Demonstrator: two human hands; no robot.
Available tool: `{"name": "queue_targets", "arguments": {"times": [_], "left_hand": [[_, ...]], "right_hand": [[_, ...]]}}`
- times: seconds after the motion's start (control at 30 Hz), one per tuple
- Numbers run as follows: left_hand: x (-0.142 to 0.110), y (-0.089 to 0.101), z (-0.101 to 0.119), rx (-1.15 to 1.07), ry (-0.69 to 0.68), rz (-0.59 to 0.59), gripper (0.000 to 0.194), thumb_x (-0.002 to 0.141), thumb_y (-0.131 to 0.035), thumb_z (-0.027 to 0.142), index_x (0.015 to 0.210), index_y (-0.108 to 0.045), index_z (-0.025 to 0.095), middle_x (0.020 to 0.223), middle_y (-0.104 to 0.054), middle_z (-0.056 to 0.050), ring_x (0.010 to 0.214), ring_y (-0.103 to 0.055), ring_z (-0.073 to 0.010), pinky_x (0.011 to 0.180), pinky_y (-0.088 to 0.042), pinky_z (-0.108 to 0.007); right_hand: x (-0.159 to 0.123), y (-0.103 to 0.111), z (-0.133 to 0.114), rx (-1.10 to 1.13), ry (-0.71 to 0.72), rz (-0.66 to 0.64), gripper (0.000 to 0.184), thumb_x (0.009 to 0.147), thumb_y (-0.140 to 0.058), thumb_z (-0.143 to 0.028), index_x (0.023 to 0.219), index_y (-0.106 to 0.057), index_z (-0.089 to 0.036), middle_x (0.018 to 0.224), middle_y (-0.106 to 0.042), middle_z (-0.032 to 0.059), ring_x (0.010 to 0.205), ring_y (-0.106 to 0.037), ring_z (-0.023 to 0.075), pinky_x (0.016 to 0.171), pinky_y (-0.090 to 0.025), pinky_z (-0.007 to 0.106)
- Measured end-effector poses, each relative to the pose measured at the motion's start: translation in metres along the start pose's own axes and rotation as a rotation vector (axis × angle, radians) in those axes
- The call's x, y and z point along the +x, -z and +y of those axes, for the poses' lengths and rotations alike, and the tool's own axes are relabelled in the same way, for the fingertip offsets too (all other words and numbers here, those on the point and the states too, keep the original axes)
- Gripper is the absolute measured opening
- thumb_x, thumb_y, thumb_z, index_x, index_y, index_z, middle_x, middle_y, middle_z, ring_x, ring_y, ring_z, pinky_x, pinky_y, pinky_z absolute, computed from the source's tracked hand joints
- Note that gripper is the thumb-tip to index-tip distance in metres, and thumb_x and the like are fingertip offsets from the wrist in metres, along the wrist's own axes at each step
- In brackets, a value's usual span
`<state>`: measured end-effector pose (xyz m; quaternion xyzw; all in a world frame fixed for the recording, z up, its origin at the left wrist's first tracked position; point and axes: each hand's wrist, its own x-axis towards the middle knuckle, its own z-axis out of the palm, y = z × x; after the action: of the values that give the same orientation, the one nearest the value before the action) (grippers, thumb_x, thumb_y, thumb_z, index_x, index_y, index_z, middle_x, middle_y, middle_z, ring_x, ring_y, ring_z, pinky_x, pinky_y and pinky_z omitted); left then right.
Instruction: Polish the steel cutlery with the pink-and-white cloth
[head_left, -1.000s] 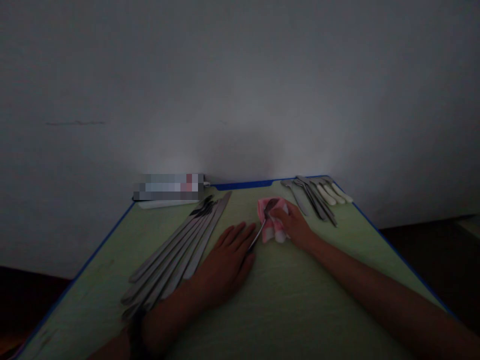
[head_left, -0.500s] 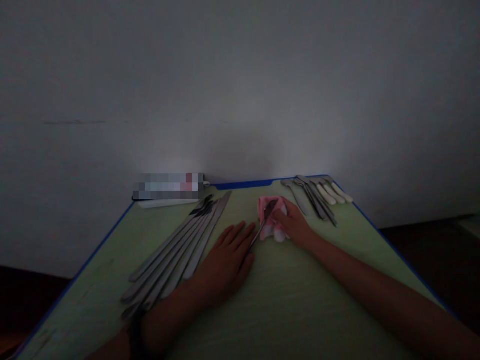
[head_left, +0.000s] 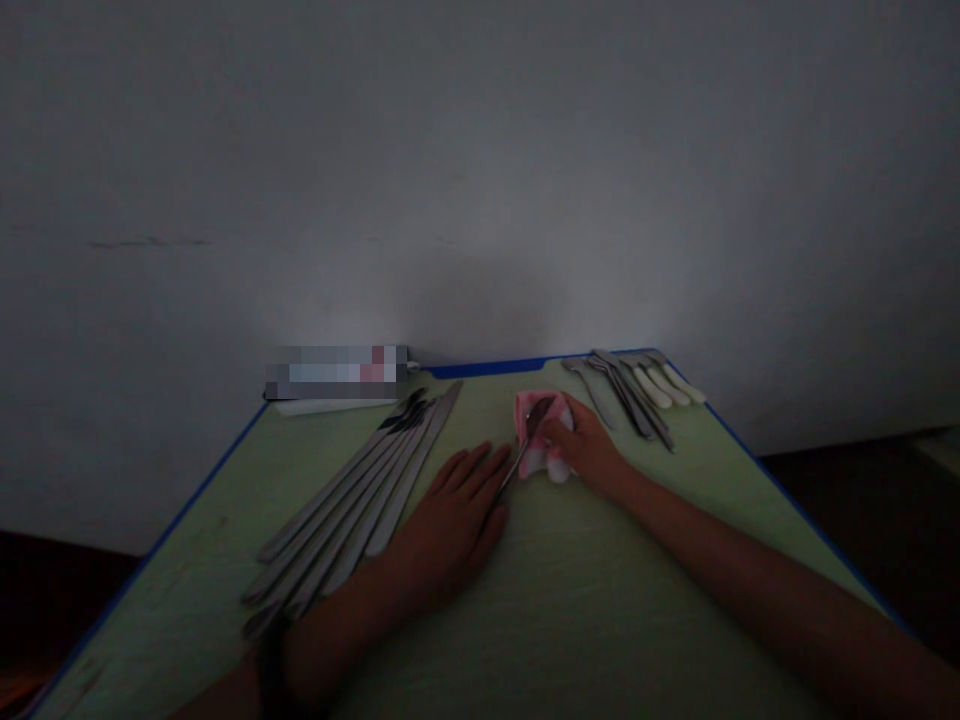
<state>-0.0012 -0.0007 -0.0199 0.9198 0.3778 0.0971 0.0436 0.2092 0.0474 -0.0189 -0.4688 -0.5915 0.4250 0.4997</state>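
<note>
A spoon (head_left: 538, 410) lies slantwise, its bowl resting on a pink and white cloth (head_left: 536, 462). My right hand (head_left: 585, 440) is closed around the cloth, with the thumb close to the spoon's bowl. The spoon's handle (head_left: 513, 472) runs back to my left hand (head_left: 461, 520), which pins it low over the table between thumb and fingers; the handle's end is hidden there. Left of that hand, several long-handled pieces of metal cutlery (head_left: 337, 500) lie fanned out, including a table knife (head_left: 416, 470). My left forearm covers some of their ends.
At the back right lie several metal utensils (head_left: 630, 395) and others with white handles (head_left: 660, 385). A blurred-out box-like object (head_left: 337, 375) stands at the back left. The pale green table (head_left: 600, 600) has a blue edge (head_left: 487, 368) and meets a grey wall (head_left: 480, 180).
The spoon's bowl has turned slightly and shows wider on the cloth. My right hand and the cloth have barely shifted; my left hand stays in place.
</note>
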Motion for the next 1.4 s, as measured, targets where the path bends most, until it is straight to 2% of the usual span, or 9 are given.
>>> {"name": "queue_targets", "arguments": {"times": [0.23,0.47,0.93,1.2,1.4], "left_hand": [[0.0008,0.0037,0.0022,-0.003,0.013,-0.020,0.049,0.097,-0.031,0.034,0.143,-0.030,0.017,0.152,-0.029,-0.006,0.140,-0.022,-0.0224,0.115,-0.022,-0.044],[0.0011,0.0030,0.0015,-0.007,0.015,-0.030,0.049,0.097,-0.032,0.034,0.143,-0.031,0.018,0.152,-0.028,-0.006,0.140,-0.021,-0.0228,0.115,-0.022,-0.044],[0.0000,-0.0001,0.0006,0.024,0.018,-0.038,0.051,0.097,-0.030,0.035,0.145,-0.027,0.019,0.153,-0.027,-0.004,0.140,-0.020,-0.0221,0.115,-0.021,-0.044],[0.0001,0.0030,0.0019,0.019,0.009,-0.037,0.049,0.097,-0.030,0.034,0.144,-0.029,0.019,0.153,-0.026,-0.004,0.141,-0.019,-0.0218,0.115,-0.021,-0.044],[0.0007,0.0011,0.0002,0.021,0.009,-0.022,0.051,0.097,-0.031,0.033,0.146,-0.024,0.019,0.153,-0.027,-0.004,0.140,-0.020,-0.0221,0.115,-0.022,-0.044]], "right_hand": [[0.0009,-0.0006,0.0012,-0.009,-0.022,0.016,0.015,0.073,-0.057,-0.022,0.087,-0.060,-0.019,0.076,-0.061,-0.0007,0.066,-0.051,0.0136,0.062,-0.040,0.026],[0.0004,-0.0008,0.0004,0.005,0.018,-0.005,0.020,0.079,-0.058,-0.033,0.093,-0.062,-0.020,0.082,-0.063,0.0012,0.071,-0.054,0.0148,0.068,-0.042,0.028],[0.0018,0.0004,0.0085,0.011,0.012,-0.007,0.016,0.076,-0.051,-0.020,0.089,-0.060,-0.018,0.079,-0.060,0.0011,0.069,-0.051,0.0142,0.066,-0.041,0.027],[0.0007,-0.0017,0.0029,-0.007,0.059,0.000,0.024,0.083,-0.053,-0.037,0.094,-0.061,-0.017,0.086,-0.063,0.0030,0.075,-0.054,0.0153,0.072,-0.042,0.029],[0.0025,-0.0005,0.0082,-0.004,0.042,0.001,0.018,0.079,-0.053,-0.026,0.093,-0.061,-0.017,0.085,-0.063,0.0028,0.073,-0.054,0.0153,0.071,-0.042,0.029]]}}
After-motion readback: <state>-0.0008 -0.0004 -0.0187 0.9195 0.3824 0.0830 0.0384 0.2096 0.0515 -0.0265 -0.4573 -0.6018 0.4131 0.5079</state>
